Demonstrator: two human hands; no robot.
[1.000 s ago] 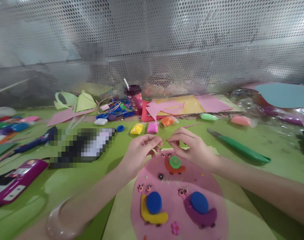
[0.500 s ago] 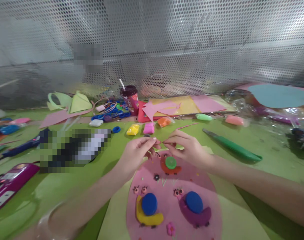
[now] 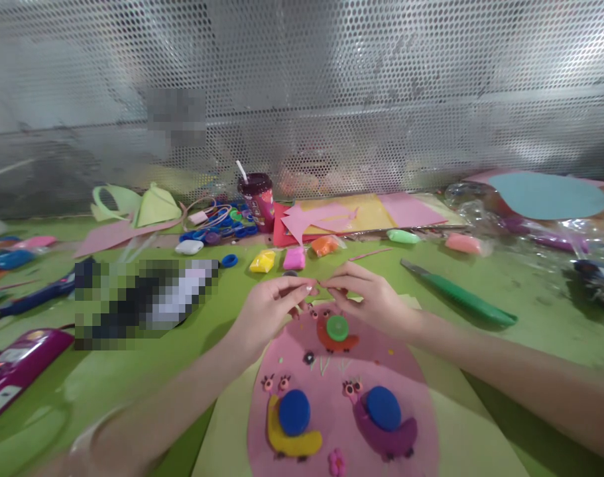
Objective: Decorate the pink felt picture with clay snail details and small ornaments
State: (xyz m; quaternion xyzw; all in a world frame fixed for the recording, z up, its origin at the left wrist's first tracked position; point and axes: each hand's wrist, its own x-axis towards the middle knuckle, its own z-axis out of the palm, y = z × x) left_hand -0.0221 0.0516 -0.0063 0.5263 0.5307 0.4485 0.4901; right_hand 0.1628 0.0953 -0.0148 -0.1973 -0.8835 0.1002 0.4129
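Note:
My left hand and my right hand meet fingertip to fingertip above the top edge of a pink paper oval. Both are closed in a pinch; whatever sits between the fingertips is too small to make out. Just below them is an orange clay snail with a green cap as its shell. Lower on the oval are a yellow clay snail and a purple clay snail, each with a blue cap. A pink clay flower lies at the bottom.
Soft clay packs in yellow, pink and orange lie beyond my hands. A green utility knife rests at right. A lidded cup with straw stands at the back before a perforated metal panel. Scissors lie beside the cup.
My fingertips have drawn closer together, the right hand shifting slightly left. The whole view has moved a little; the snails and clay packs stay in place.

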